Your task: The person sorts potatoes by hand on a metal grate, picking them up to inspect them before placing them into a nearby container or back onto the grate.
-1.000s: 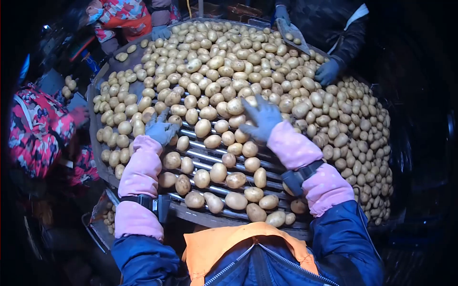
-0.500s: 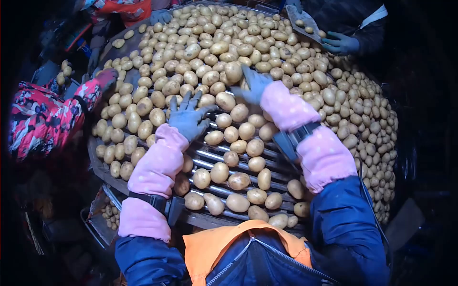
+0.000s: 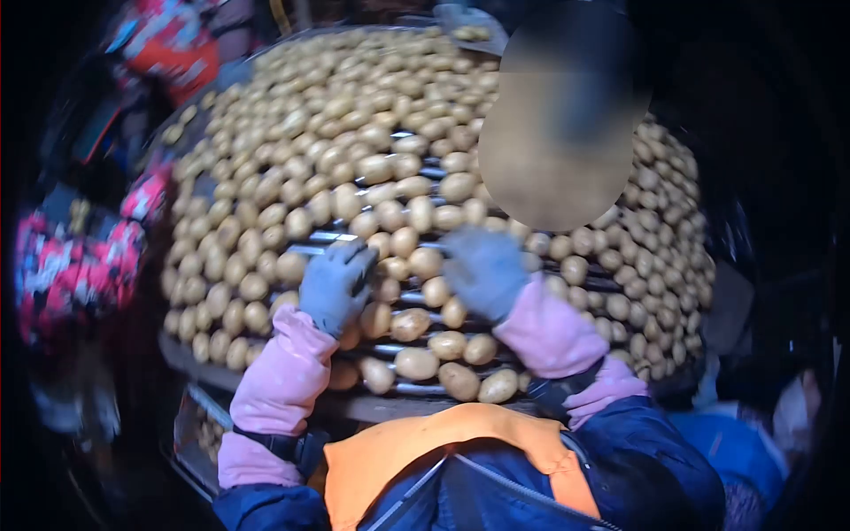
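Observation:
A broad heap of potatoes (image 3: 409, 325) lies over dark metal slats (image 3: 425, 388), which show in gaps between them. My left hand (image 3: 335, 285), in a grey-blue glove, rests beside several potatoes left of the middle. Its fingers are bent, with a gap between them and the thumb, and no held potato is visible. My right hand (image 3: 485, 273), gloved alike, is against the potatoes right of the middle. Motion blurs its fingers, so its grip cannot be made out. Pink sleeve covers with dark straps run up both forearms.
At the left, a person in a patterned pink sleeve (image 3: 84, 265) stands by the table edge. Another person in orange (image 3: 181, 66) is at the back left. A scoop (image 3: 478, 31) holding potatoes is at the far edge. A blurred patch hides the back right. A blue container (image 3: 722, 451) stands lower right.
Both hands have come nearer my body, and the view has shifted. My left hand's spread fingers have bent. Bare slats now show farther back among the potatoes.

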### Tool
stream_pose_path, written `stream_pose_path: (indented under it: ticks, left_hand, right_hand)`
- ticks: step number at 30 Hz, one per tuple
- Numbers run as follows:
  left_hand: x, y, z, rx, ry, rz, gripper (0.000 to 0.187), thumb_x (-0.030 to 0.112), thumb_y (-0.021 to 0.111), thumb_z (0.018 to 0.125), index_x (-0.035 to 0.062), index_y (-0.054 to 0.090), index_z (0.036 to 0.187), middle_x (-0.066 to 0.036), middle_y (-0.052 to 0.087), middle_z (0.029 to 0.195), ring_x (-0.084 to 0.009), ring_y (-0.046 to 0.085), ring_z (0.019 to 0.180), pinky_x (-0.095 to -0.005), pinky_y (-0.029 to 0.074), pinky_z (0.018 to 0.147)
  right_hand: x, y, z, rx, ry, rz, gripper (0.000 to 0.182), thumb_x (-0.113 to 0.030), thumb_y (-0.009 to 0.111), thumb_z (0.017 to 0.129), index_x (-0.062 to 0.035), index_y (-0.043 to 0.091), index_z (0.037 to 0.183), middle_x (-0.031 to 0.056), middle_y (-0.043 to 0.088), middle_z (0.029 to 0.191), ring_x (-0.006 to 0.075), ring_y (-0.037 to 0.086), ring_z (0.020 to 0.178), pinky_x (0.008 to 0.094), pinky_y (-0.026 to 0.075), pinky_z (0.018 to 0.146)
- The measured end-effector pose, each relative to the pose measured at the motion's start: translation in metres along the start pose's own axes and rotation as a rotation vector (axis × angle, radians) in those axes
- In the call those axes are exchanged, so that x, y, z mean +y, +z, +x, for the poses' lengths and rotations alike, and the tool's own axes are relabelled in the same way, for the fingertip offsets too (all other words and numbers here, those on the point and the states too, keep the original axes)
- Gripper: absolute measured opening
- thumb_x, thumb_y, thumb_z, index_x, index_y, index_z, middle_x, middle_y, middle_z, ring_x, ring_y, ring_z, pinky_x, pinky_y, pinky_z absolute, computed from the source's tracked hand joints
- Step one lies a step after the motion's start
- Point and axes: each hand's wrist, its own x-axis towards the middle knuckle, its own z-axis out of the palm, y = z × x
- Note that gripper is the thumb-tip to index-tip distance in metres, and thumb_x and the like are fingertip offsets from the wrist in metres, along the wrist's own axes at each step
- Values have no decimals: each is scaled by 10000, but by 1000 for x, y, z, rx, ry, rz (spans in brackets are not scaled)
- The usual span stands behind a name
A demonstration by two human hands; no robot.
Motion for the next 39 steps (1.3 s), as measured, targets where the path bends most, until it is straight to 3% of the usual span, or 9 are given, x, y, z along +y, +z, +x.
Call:
stream_pose_path:
  ticks: [6,12,17,19,21,26,28,34,39]
  left_hand:
    - [48,43,39,-317,-152,241,336,316,720,813,82,678,1050,-169,605,1166,-369,658,1012,-492,571,808]
    - [49,53,45,-460,-204,286,409,344,714,826,97,586,1127,-218,594,1112,-415,682,955,-520,572,752]
    - [36,63,32,-438,-210,226,358,313,708,811,111,576,1075,-216,632,1060,-414,692,903,-517,565,749]
    - [40,55,26,-358,-234,161,297,236,708,844,96,602,1085,-193,647,1034,-384,692,875,-474,567,745]
    - [17,57,19,-105,-208,-91,292,175,682,896,61,607,1154,-171,657,1040,-317,687,853,-426,561,748]
    - [-5,16,10,183,-552,-1021,340,228,563,1030,-15,588,1267,-96,653,1052,-141,627,846,-272,531,744]
    - [30,-21,7,97,-631,-1402,410,387,530,1034,18,611,1194,-70,621,937,-182,635,750,-352,555,619]
    - [41,1,-26,-120,-883,-1967,271,325,583,1024,56,598,1052,-74,626,897,-246,624,788,-337,506,613]
    - [79,7,-17,-493,-688,-1982,476,201,651,944,36,517,1370,-164,627,1250,-277,669,951,-353,558,727]
  right_hand:
    - [-35,38,-52,91,4,129,465,-410,665,864,-121,632,1227,135,580,1300,330,542,1208,549,378,1022]
    - [-20,27,-75,307,114,201,445,-404,653,889,-140,629,1247,108,601,1296,315,549,1224,524,385,1033]
    - [55,-41,-117,390,653,-153,383,-367,706,874,-88,664,1132,148,642,1181,351,625,1039,467,512,856]
    - [101,-29,-145,453,877,-320,479,-439,631,927,-82,606,1246,168,607,1251,368,565,1161,541,421,990]
    - [122,-22,-175,373,1012,-136,497,-445,554,946,-117,581,1319,178,532,1399,387,479,1298,619,295,1094]
    - [126,-31,-182,-94,798,-325,289,-312,585,946,-215,687,1198,78,675,1190,313,665,1036,541,452,958]
    - [164,-13,-199,-5,641,-100,282,-287,555,958,-192,688,1187,131,683,1148,356,676,990,489,541,847]
    - [176,-36,-178,-220,749,-96,329,-356,677,888,-155,702,1148,179,712,1077,385,684,1003,458,543,869]
    - [144,-51,-174,114,1000,189,466,-440,792,831,-32,695,1034,116,716,912,252,679,819,374,546,776]
